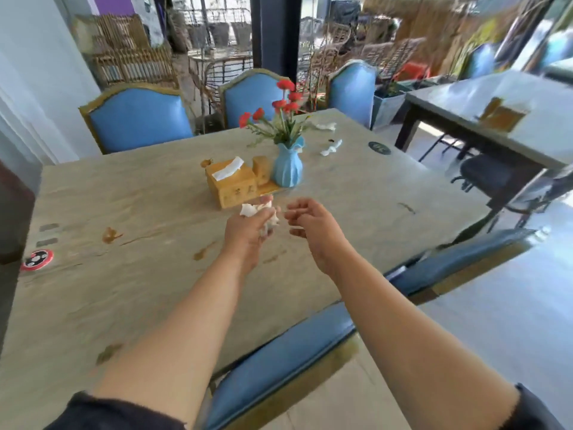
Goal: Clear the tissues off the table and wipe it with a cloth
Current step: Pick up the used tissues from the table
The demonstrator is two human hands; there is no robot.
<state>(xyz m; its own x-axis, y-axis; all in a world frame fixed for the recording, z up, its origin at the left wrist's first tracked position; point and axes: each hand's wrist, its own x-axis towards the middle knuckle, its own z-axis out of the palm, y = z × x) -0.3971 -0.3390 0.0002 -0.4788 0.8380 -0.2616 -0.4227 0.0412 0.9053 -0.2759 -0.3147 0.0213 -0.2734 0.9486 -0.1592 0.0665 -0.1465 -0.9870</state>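
My left hand [248, 231] grips a wad of crumpled white tissues [257, 211] above the middle of the beige table [124, 197]. Just to its right, my right hand [310, 221] hovers with its fingers loosely curled and holds nothing. Two more crumpled tissues lie on the far right part of the table: one [331, 147] beyond the vase, another [327, 126] near the far edge. Brown stains [110, 234] mark the tabletop on the left and near the front. No cloth is in view.
A wooden tissue box [231, 181] and a blue vase of red flowers [287, 167] stand mid-table. Blue chairs [139, 117] line the far side, and another blue chair [294, 346] is tucked at the near edge. A red sticker [37, 259] sits at the left edge. A second table [496, 100] stands to the right.
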